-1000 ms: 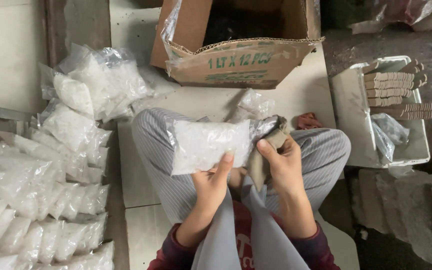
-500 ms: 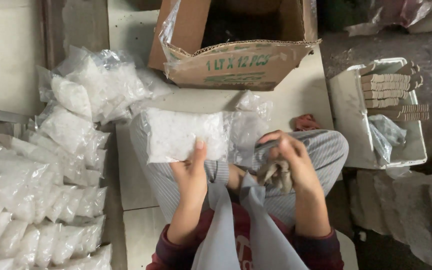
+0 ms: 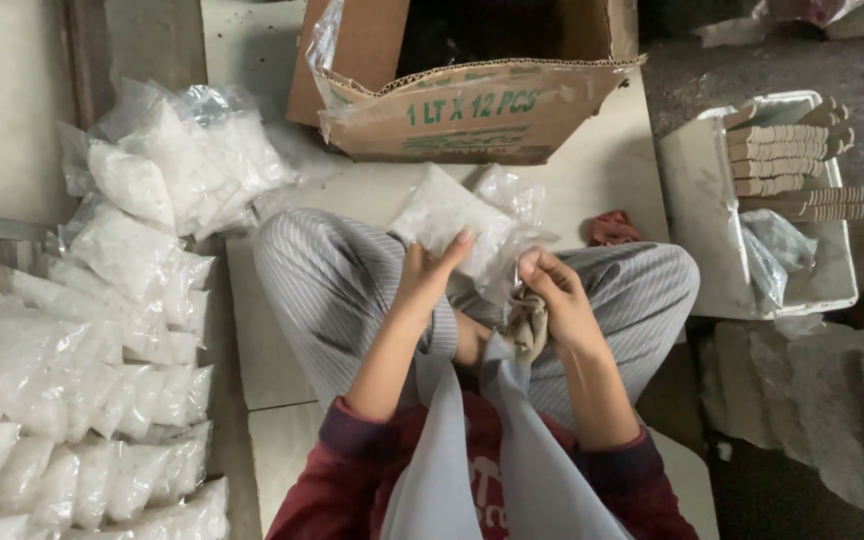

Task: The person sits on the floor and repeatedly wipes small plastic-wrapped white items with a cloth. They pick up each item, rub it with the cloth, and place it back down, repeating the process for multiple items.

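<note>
Person seated cross-legged on the floor, striped trousers, dark red sleeves. Left hand (image 3: 430,272) grips a clear plastic bag of white granules (image 3: 449,225) from below, fingers wrapped round its lower edge; bag sits just above the knees, roughly centre frame. Right hand (image 3: 552,290) is closed on the bag's loose right-hand end, pinching the crumpled plastic there, with a bit of beige cloth (image 3: 529,328) just under it. Hands are close together, both clamped on the same bag, not touching each other. At 12 o'clock from the bag: open cardboard box (image 3: 472,110) with a plastic liner, dark inside. Between box and bag, at 1 o'clock, a second small filled bag (image 3: 508,190) on the floor. At 3 o'clock, just beside the right knee, a small red rag (image 3: 612,229). Further out at 3 o'clock: white tray (image 3: 702,200) holding a stack of flat brown-edged pieces (image 3: 787,150) and some crumpled plastic. From 8 to 10 o'clock: large pile of filled bags (image 3: 102,330), same white contents, spread along the floor.
</note>
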